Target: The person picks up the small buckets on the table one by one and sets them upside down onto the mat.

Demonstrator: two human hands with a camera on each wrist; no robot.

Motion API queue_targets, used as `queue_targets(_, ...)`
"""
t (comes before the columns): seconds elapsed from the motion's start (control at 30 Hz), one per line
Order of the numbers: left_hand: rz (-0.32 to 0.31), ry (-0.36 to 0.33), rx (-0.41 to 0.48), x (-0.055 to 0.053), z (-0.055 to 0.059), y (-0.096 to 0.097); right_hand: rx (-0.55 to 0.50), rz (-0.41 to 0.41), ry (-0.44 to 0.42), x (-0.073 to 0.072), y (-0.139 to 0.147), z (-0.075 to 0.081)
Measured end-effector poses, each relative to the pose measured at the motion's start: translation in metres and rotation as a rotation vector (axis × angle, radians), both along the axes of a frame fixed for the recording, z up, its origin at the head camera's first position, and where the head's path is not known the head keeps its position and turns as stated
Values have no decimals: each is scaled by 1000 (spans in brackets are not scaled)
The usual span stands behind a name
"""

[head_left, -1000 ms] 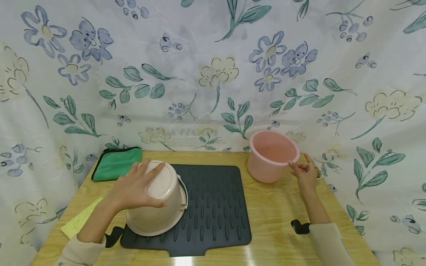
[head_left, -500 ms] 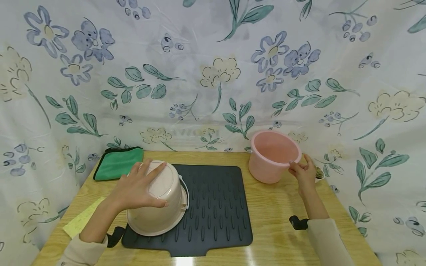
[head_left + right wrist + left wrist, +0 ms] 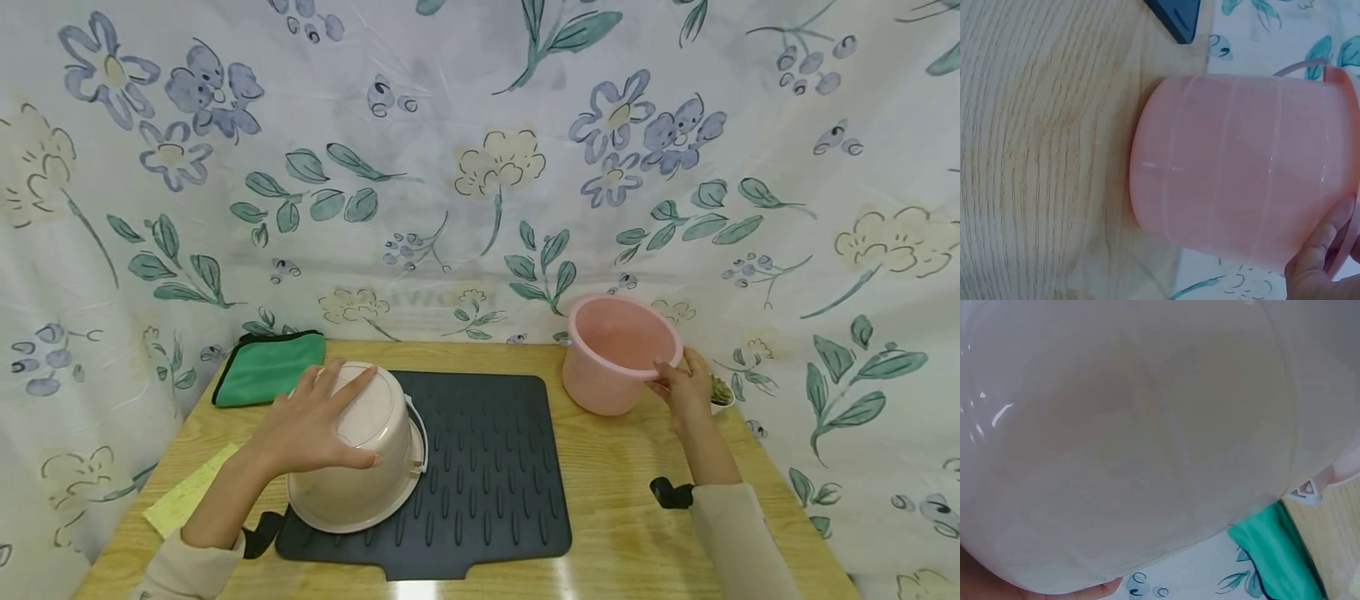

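Note:
A beige bucket (image 3: 386, 483) stands upside down on the left part of a dark ribbed drying mat (image 3: 487, 467), its white handle hanging at the right side. My left hand (image 3: 300, 433) rests on the upturned base with spread fingers. The bucket's wall fills most of the left wrist view, hiding much of that hand. At the back right, a pink bucket (image 3: 596, 383) stands upright on the wooden table, mouth up. My right hand (image 3: 686, 396) pinches its rim on the near right side; in the right wrist view fingers (image 3: 1325, 237) lie just under the rim.
A folded green cloth (image 3: 270, 371) with black edging lies at the back left. A yellow sponge cloth (image 3: 187, 492) is partly behind my left forearm. Close behind my right hand sits a small potted plant (image 3: 722, 393). A floral curtain (image 3: 480, 167) borders the table's back and sides.
My right hand has closed in on the pink bucket's rim, its raised fingers coming down to pinch it. My left hand and the beige bucket stay put; the view shifts slightly.

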State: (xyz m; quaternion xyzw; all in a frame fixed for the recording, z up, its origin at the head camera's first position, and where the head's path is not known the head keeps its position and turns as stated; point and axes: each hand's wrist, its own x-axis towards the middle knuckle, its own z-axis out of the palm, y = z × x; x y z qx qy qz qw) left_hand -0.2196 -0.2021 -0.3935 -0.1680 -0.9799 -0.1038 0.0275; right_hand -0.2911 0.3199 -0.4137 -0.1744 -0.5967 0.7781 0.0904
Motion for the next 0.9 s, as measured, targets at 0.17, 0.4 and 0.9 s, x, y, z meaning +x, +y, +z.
queue_targets(0.17,-3,5,5,1,1,1,-41,61,32,2,2,0)
queue_targets(0.4,-2,-5,21,0,1,2,-144,60,54,5,3,-1)
queue_targets(0.9,-13,14,40,1,-5,-4,-333,-15,102,12,7,-5)
